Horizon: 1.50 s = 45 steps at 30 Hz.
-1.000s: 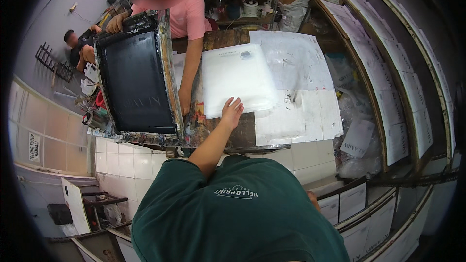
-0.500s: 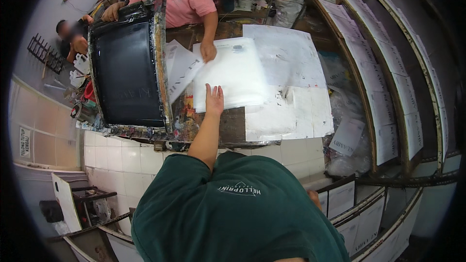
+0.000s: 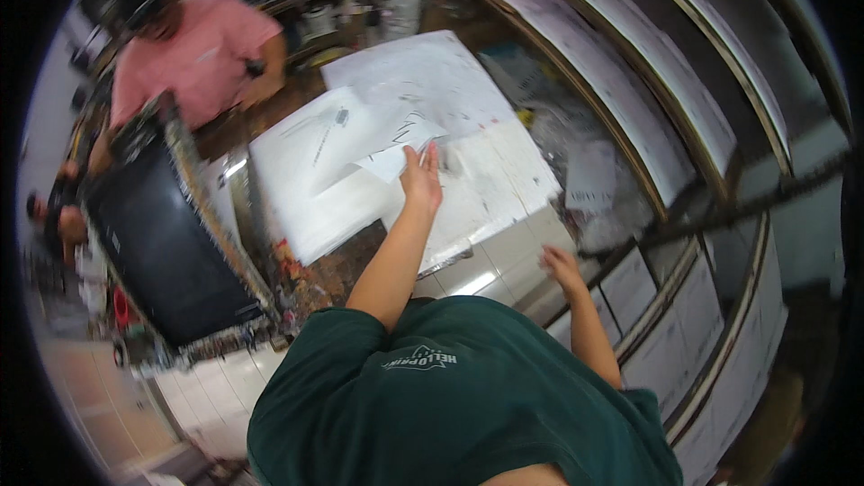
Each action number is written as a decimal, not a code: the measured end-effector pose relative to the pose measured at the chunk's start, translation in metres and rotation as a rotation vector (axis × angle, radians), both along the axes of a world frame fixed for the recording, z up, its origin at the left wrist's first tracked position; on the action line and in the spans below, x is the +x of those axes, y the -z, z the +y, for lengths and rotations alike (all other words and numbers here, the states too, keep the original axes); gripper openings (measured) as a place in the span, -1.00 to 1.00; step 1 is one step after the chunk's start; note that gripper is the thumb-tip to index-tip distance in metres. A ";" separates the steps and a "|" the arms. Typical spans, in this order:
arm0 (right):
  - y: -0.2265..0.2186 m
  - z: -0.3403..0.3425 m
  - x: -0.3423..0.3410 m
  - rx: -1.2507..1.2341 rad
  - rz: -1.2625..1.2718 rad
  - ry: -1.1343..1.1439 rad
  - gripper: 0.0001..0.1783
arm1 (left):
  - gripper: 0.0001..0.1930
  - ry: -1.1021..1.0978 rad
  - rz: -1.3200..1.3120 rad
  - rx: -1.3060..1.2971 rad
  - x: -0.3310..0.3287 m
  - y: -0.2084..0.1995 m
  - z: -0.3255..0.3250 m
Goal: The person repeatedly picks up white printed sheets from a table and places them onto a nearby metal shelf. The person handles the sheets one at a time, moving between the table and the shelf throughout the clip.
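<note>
In the head view, the thing in hand is a thin white sheet (image 3: 382, 165) with dark marks printed on it. It looks flat and smooth, with straight edges and pointy corners, but it is a bit blurry. Next to it is a thick white stack (image 3: 301, 175) with a soft shine, on a table (image 3: 337, 261) of dark, stained wood. Pale boards (image 3: 495, 175) with smudges and specks cover the far right part of the table. A big black screen (image 3: 175, 243) with a rough, messy frame leans on the left, near a person in a pink shirt (image 3: 193, 58).

The left arm reaches up over the table from a green sleeve (image 3: 337, 346), and the left hand (image 3: 422, 182) points away from the body. Its fingers are closed, and they pinch the sheet. The right arm is bent and held out to the side. The right hand (image 3: 562, 270) is near the racks (image 3: 661, 310) at the lower right, with its fingers loose, a little curled and holding nothing.

The sheet is at the tips of the left fingers. Most of it sticks out to the left, above the boards and the edge of the stack. It is well apart from the right hand.
</note>
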State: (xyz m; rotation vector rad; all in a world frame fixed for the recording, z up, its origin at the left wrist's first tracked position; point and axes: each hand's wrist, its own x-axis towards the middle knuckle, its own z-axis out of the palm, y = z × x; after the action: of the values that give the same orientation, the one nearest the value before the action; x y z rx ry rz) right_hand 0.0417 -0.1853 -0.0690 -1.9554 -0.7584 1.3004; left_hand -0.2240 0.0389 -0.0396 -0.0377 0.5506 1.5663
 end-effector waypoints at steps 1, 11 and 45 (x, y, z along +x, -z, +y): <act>-0.020 0.017 -0.016 0.085 0.064 -0.043 -0.58 | -0.51 0.105 0.020 -0.010 0.027 -0.022 -0.019; -0.093 0.052 -0.064 0.605 0.342 0.604 -0.78 | -0.38 0.986 0.275 0.160 0.111 -0.044 -0.159; 0.402 -0.578 -0.031 -0.817 -1.059 1.318 -0.69 | 0.04 2.616 2.504 0.458 -0.060 0.355 -0.259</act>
State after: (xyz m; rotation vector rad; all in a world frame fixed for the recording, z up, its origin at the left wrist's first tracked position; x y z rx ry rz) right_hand 0.0105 -0.7632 -0.4710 -2.8331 0.8254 -0.3943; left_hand -0.2836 -0.2205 -0.3945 -2.5061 -1.0940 2.1012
